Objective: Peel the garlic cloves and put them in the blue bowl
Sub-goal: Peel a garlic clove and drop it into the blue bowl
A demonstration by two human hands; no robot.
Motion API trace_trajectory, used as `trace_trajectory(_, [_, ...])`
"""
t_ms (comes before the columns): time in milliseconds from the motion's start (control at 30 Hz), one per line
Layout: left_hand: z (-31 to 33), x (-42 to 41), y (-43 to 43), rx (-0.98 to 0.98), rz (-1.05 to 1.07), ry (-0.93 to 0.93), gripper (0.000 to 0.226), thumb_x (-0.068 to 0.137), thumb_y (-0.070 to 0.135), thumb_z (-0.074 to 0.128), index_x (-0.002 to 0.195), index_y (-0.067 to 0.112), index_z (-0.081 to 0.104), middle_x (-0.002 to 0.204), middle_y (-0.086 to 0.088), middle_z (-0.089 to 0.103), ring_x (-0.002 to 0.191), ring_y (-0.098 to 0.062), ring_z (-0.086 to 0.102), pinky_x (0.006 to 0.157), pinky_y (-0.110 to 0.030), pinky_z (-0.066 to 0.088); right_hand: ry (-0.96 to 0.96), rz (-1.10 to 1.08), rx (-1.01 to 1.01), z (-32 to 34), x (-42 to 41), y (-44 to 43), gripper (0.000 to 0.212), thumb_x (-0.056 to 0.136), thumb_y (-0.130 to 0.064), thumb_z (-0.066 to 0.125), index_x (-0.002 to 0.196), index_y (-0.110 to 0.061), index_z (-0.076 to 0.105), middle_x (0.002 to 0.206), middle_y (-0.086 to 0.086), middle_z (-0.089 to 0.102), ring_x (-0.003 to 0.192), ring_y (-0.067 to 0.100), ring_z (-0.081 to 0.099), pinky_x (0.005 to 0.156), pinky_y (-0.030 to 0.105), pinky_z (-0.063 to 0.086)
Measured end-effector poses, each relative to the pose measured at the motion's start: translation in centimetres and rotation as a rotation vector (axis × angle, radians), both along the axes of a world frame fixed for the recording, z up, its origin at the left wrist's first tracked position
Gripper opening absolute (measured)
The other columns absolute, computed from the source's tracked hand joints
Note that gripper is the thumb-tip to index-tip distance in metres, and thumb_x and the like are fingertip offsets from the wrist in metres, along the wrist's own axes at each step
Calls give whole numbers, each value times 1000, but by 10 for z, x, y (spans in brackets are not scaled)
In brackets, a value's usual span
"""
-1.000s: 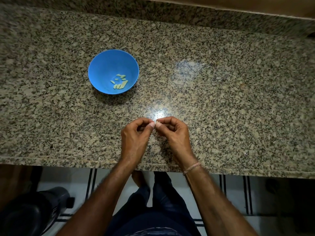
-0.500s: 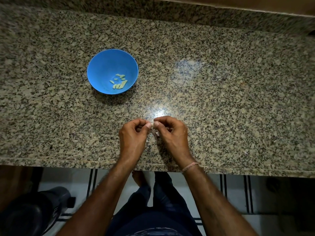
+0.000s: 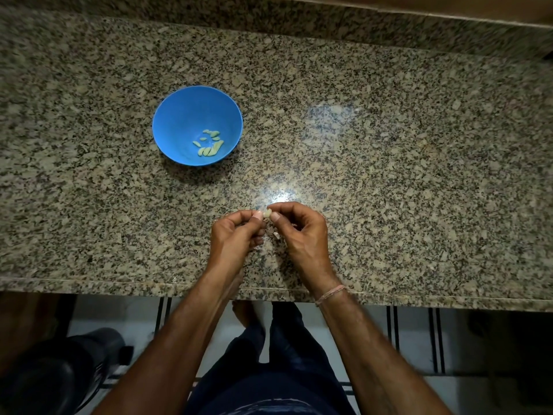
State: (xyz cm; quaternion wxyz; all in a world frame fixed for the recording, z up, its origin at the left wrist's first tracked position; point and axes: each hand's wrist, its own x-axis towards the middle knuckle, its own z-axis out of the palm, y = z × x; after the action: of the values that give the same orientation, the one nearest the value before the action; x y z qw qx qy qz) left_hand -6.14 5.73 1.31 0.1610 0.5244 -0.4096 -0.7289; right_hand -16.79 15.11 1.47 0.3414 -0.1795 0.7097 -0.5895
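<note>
1. Both hands meet above the near part of the counter [image 3: 389, 175]: the left hand [image 3: 236, 238] and right hand [image 3: 302, 235] are each curled, thumb and forefinger tips brought together on one small pale clove [image 3: 267, 213] held between them.
2. Each hand is clamped on that clove by a fingertip pinch. The other fingers are folded in and hold nothing that can be seen.
3. A pale scrap [image 3: 276, 235] shows just below the clove between the hands. It looks like loose skin, but it is too small to be sure.
4. Up and to the left, well apart from the hands, the bowl [image 3: 179, 112] stands upright on the counter, with several peeled cloves [image 3: 209, 143] lying at its bottom.
5. Step in hand, as I judge it: peeling this clove. Whether skin remains on it cannot be told.
6. Next move calls for one thumbnail to strip off any last skin while the other hand holds the clove firm. Then one hand should carry it over the rim and drop it among the others.
7. Being small and likely slick, the clove could slip from the pinch onto the speckled stone, where it would be hard to spot.
</note>
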Motion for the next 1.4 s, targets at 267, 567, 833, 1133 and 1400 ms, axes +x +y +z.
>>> trace_trajectory(267, [4, -5, 3, 200, 95, 83, 12, 103, 9, 60, 97, 9, 70, 75, -1, 68, 67, -9, 60, 62, -22, 50, 124, 45, 43, -4, -1, 0, 17, 96, -7, 72, 109, -15, 78, 108, -6, 76, 107, 10, 69, 94, 30, 58])
trace_trajectory(567, [0, -2, 2, -157, -58, -58, 20, 104, 21, 61, 96, 8, 75, 76, -1, 65, 69, -8, 56, 62, -19, 48, 188, 72, 13, -4, 0, -3, 10, 93, -11, 78, 104, -9, 78, 100, -2, 77, 98, 13, 74, 89, 37, 62])
trace_trajectory(833, [-3, -1, 3, -6, -62, 54, 25, 109, 17, 50, 100, 11, 72, 76, 0, 59, 69, -10, 51, 68, -27, 44, 94, 69, -3, -2, -2, -3, 10, 92, -11, 79, 101, -7, 79, 97, 0, 79, 96, 16, 76, 90, 39, 63])
trace_trajectory(1133, [5, 2, -1, -882, -358, -274, 10, 106, 19, 54, 97, 15, 57, 92, 6, 55, 83, -1, 52, 68, -10, 38, -452, 13, 66, 8, -2, -2, 10, 97, -12, 73, 99, -2, 75, 87, 12, 76, 75, 17, 69, 75, 29, 58])
trace_trajectory(1400, [14, 10, -9, -1105, -422, -245, 7, 98, 10, 69, 92, 13, 66, 90, 5, 62, 80, -13, 60, 67, -28, 50, -59, 153, 176, 14, 0, 0, 26, 103, -27, 66, 88, -7, 73, 80, 8, 72, 70, 8, 64, 67, 21, 55])
